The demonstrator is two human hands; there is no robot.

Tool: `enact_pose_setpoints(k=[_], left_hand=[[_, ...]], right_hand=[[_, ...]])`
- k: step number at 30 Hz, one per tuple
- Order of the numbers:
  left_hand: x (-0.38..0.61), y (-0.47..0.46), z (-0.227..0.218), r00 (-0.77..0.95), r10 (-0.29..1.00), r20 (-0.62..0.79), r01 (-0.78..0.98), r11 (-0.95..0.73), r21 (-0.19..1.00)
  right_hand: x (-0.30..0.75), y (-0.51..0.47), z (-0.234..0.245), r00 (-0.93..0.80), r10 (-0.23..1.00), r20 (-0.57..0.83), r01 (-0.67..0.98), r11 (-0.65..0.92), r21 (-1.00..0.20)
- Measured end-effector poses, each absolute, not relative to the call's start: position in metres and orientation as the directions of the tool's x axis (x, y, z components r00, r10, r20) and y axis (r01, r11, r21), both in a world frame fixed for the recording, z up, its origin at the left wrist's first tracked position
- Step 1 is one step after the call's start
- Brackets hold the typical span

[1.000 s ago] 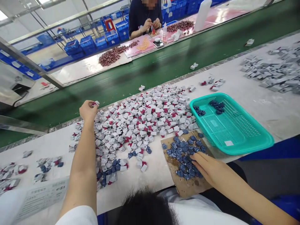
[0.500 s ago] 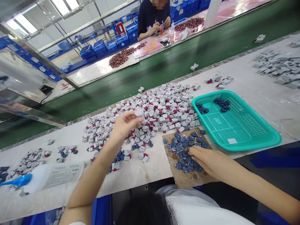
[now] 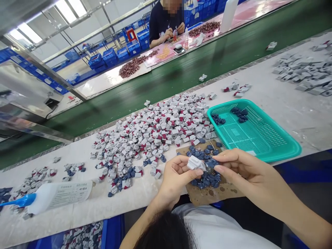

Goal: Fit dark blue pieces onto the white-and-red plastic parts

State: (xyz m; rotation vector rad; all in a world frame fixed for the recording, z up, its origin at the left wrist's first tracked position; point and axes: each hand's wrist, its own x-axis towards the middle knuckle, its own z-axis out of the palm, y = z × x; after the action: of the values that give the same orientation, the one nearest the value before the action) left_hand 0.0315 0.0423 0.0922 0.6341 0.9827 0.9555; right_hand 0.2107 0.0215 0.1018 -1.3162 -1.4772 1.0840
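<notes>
My left hand (image 3: 176, 180) is raised over the brown cardboard sheet (image 3: 207, 196) and grips a small white-and-grey moulded part (image 3: 194, 163) in its fingers. My right hand (image 3: 241, 171) comes in from the right, pinching a dark blue piece (image 3: 212, 163) right beside that white part. Below both hands lies a heap of blue pieces (image 3: 206, 180) on the cardboard. A large spread of white parts with red marks (image 3: 153, 135) covers the bench to the left.
A teal plastic basket (image 3: 275, 122) holding some blue pieces stands to the right. Grey parts (image 3: 303, 72) lie at the far right. A white glue bottle (image 3: 57, 197) with a blue nozzle lies at left. Beyond the green conveyor belt (image 3: 155, 97), a co-worker (image 3: 166, 20) works.
My left hand has moved right from the white parts to above the cardboard, holding a white part. My right hand has lifted off the blue heap with a blue piece.
</notes>
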Motion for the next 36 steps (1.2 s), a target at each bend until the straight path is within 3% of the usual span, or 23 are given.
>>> enact_pose_setpoints(k=[8,16,24,30,33,34,36], left_hand=[[0.031,0.041,0.095,0.193,0.912,-0.363,-0.361,0.410,0.838],[0.028,0.036,0.096,0.231,0.923,-0.308,-0.321,0.371,0.871],[0.037,0.028,0.077,0.174,0.945,-0.277,-0.357,0.323,0.876],[0.011,0.031,0.067,0.212,0.959,-0.191,-0.211,0.235,0.949],[-0.050,0.006,0.057,-0.042,0.969,-0.245,-0.056,0.243,0.968],[-0.076,-0.009,0.053,-0.239,0.937,-0.255,0.011,0.265,0.964],[-0.126,-0.046,0.044,-0.641,0.741,-0.199,0.153,0.377,0.913]], right_hand=[[0.205,0.023,0.112,-0.123,0.978,0.168,0.382,0.202,-0.902],[0.210,0.024,0.120,-0.370,0.913,0.175,0.474,0.347,-0.809],[0.212,0.031,0.110,-0.390,0.919,0.058,0.392,0.223,-0.892],[0.196,0.030,0.100,-0.440,0.898,-0.003,0.328,0.158,-0.931],[0.212,0.047,0.100,-0.388,0.921,0.025,0.483,0.227,-0.846],[0.224,0.057,0.100,-0.321,0.946,0.033,0.583,0.225,-0.781],[0.256,0.084,0.098,-0.165,0.985,0.053,0.771,0.162,-0.616]])
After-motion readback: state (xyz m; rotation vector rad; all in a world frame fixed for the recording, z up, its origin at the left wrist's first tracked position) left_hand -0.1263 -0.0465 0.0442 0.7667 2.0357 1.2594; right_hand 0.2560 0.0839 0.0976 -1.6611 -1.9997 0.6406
